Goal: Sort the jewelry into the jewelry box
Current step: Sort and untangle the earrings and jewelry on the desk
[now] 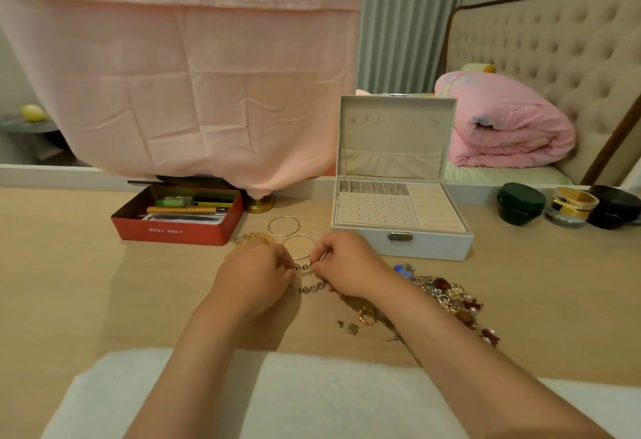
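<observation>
A white jewelry box [399, 242] stands open on the wooden table, its lid upright and its cream compartments holding nothing. In front of it my left hand [256, 273] and my right hand [347, 265] both pinch a dark beaded bracelet [310, 287], which loops down between them. Two thin gold bangles [283, 226] and a yellow beaded bracelet [255, 237] lie just beyond my hands. A tangled pile of jewelry [447, 296] lies to the right of my right forearm. A gold ring [367, 315] and small earrings [348, 327] lie near it.
A red tin [177, 230] with pens stands at the left. Three cosmetic jars [569, 207] stand at the right. A pink cloth [180, 74] drapes over the mirror behind. A white towel [312, 400] covers the table's near edge.
</observation>
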